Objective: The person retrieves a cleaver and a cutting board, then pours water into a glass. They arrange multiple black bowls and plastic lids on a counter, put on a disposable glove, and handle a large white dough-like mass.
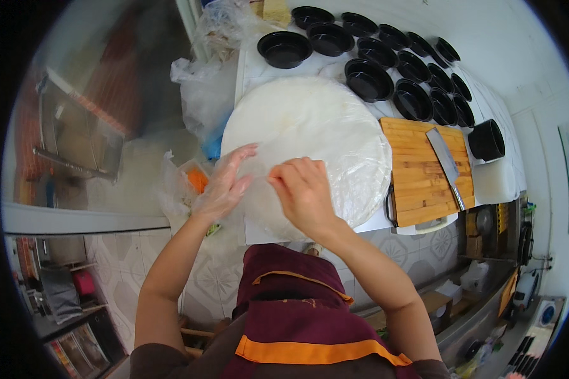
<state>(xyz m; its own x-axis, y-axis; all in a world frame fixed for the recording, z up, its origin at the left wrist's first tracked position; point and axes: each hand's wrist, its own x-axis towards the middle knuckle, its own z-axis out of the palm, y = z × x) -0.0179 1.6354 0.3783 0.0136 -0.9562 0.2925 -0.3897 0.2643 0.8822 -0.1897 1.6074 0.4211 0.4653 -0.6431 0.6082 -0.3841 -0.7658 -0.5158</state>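
My left hand [225,182] wears a clear, thin plastic glove, with its fingers spread and thumb apart. It hovers over the left edge of a large round white slab [308,113] covered in clear plastic wrap. Facing it, my right hand [303,189] looks bare. Its fingertips are pinched together on a faint piece of thin clear plastic [261,182] between the hands; whether this belongs to the left glove cannot be made out. Beneath both hands, the wrapped slab rests on a white marbled table [251,71].
Several black round bowls [284,49] stand in rows at the back. Right of the slab, a cleaver [443,154] lies on a wooden cutting board [410,173], beside a black container [486,140]. Plastic bags [204,90] and a tub of shredded orange food [197,180] sit left.
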